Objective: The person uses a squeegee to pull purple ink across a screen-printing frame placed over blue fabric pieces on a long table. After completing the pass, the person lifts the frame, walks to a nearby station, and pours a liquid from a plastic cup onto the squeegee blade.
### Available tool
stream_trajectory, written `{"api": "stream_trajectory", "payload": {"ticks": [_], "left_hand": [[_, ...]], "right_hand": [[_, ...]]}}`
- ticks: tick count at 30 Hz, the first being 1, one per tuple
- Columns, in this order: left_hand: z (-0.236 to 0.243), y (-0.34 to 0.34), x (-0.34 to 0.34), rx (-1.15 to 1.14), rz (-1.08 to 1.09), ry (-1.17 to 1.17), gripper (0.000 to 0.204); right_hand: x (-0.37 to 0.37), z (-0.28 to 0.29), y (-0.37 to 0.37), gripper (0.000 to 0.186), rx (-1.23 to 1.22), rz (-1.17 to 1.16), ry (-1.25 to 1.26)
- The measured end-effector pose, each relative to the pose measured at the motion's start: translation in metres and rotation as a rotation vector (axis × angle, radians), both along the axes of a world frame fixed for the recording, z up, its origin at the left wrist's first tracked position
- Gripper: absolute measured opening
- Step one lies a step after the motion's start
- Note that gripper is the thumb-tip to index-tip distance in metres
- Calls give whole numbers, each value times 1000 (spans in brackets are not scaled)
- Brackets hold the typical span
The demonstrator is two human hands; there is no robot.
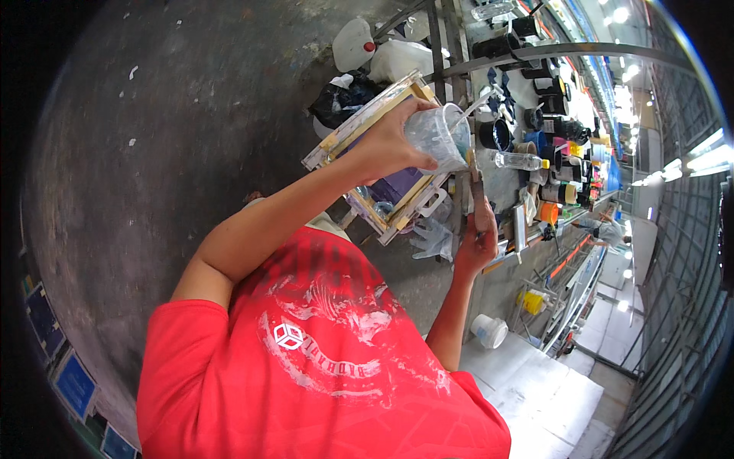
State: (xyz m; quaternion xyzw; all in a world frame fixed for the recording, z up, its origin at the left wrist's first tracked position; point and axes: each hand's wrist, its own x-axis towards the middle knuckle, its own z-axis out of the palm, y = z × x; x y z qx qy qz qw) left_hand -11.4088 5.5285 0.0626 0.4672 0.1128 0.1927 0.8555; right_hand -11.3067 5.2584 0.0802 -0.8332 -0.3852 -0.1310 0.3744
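My left hand (394,143) is wrapped around a clear plastic tub (430,139), tilted with its mouth toward the right. A whitish film coats the tub, and a pale stick-like handle (472,107) pokes out of it. In my right hand (479,239) is a long, flat, spatula-like tool (478,183) stained brown and grey. Its far end meets the tub's rim or lies just beside it. Under my left hand is a wood-edged printing frame (399,183) with a purple area, partly covered by the hand and tub.
A worktable on the right carries a clear bottle with a yellow cap (521,161), a black tub (495,135) and several paint pots. Past the frame lie a white jug (353,46) and a black plastic bag (344,99). A white bucket (489,331) stands at lower right.
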Motion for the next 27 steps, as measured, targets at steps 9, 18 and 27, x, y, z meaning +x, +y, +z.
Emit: {"api": "stream_trajectory", "payload": {"ticks": [9, 18, 27], "left_hand": [[-3, 5, -12, 7, 76, 11, 93], [-51, 10, 9, 218, 102, 30, 102], [-87, -33, 32, 39, -116, 78, 96]], "right_hand": [[18, 2, -12, 43, -158, 110, -194], [20, -17, -21, 45, 381, -91, 528], [5, 5, 0, 62, 805, 32, 923]]}}
